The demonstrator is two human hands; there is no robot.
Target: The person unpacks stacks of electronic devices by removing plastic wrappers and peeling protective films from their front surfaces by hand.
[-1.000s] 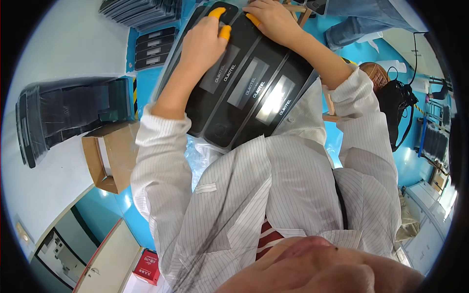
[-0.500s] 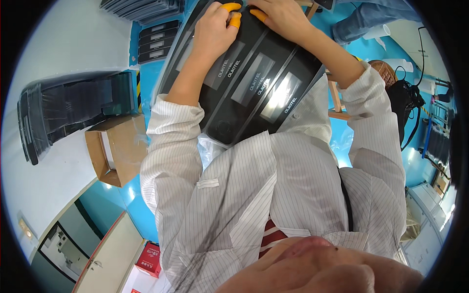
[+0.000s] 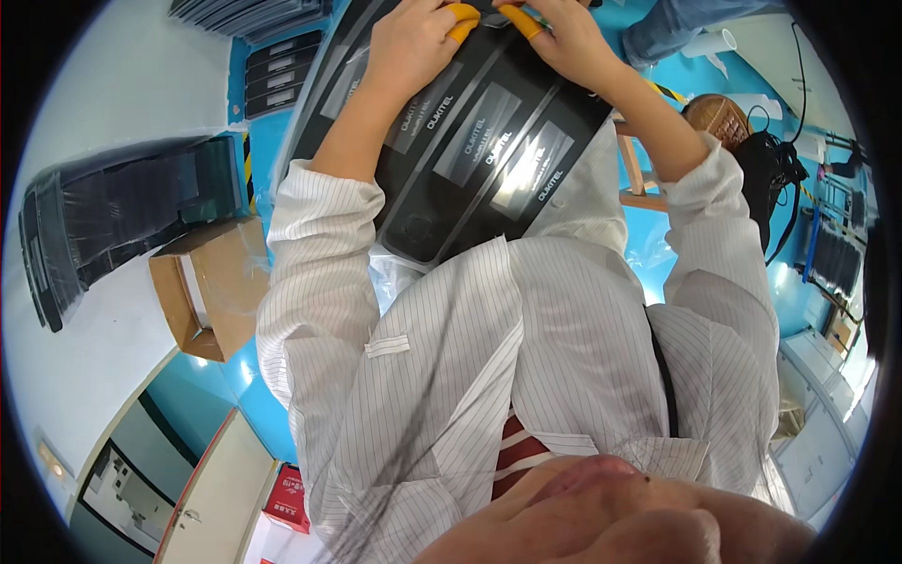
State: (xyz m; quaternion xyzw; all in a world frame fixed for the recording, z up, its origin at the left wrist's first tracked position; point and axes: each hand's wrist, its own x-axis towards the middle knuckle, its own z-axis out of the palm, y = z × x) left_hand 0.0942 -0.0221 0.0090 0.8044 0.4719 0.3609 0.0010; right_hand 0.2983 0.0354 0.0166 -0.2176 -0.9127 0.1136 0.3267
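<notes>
At the top edge of the view, the left hand (image 3: 409, 42) and right hand (image 3: 564, 42), orange-capped fingertips (image 3: 462, 19) meeting, pinch the far rim of a black tray (image 3: 470, 160) resting against the striped coat (image 3: 526, 376); a cardboard box (image 3: 211, 287) crowds its left side.

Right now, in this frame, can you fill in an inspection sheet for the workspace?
Surface: white table at left.
Job's things: black tray with long moulded slots, under both hands.
Clutter: open cardboard box; stack of black trays on the white table.
Hands: left hand and right hand rest on the tray's far end, orange finger cots on the fingertips.
Cables: black cables at right.
Surroundings: blue floor; wooden stool.
</notes>
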